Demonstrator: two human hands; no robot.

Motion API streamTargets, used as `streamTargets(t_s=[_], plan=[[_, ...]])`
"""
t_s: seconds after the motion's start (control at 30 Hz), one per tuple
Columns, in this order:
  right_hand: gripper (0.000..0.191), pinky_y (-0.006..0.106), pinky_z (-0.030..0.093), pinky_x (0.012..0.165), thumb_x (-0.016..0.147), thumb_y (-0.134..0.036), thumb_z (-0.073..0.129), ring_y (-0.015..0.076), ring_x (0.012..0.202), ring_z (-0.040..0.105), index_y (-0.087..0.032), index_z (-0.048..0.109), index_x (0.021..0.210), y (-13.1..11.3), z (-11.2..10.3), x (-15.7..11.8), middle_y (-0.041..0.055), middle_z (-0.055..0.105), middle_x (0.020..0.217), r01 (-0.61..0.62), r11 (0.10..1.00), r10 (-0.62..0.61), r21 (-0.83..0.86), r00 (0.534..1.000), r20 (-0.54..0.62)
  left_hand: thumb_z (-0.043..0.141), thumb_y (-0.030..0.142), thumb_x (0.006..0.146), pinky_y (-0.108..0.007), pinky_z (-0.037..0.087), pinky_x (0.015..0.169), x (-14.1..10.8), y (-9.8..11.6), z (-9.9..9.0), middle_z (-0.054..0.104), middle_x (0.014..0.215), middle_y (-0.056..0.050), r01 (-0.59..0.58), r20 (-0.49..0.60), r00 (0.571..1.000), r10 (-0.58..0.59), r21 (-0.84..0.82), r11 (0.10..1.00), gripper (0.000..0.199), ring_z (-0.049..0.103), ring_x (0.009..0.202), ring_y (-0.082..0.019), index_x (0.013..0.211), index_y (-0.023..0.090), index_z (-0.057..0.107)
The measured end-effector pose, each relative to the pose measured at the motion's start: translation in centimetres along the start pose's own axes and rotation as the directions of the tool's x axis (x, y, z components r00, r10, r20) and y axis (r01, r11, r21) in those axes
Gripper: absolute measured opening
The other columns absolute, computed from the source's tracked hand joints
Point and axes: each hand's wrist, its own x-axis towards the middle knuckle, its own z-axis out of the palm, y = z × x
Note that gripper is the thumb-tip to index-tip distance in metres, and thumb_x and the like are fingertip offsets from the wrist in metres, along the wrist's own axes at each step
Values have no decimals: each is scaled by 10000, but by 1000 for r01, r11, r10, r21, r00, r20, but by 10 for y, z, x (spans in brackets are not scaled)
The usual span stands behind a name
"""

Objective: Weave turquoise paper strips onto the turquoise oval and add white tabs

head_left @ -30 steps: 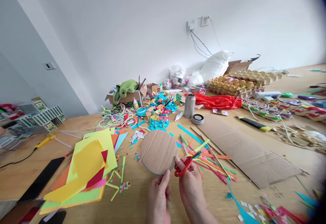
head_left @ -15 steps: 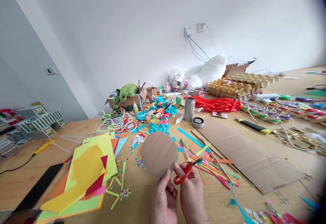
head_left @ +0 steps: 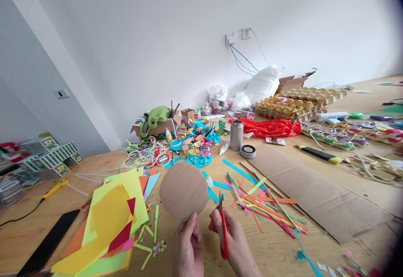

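Disc (head_left: 183, 191) is pinched low by left hand (head_left: 189, 243), likely keeping its face unblocked; scissors (head_left: 224, 233) are gripped right of disc by right hand (head_left: 236, 239).

No lettering can be read; marks on the white tube (head_left: 224, 147) are too small.

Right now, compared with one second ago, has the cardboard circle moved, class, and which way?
Yes: the cardboard circle, pinched in the left hand, has shifted left in the view, farther from the standing silver bottle.
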Motion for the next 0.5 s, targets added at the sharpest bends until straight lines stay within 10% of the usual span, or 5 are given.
streamTargets(t_s=[0.5], plan=[[486, 241, 371, 512, 803, -656, 509, 147, 554, 499, -190, 488, 664, 8, -1, 0, -12, 503, 571, -84, 990, 88, -111, 995, 36, 947, 299, 305, -168, 253, 400, -7, -9, -1, 417, 368, 82, 79, -9, 997, -79, 20, 997, 490, 335, 384, -28, 430, 152, 497]])
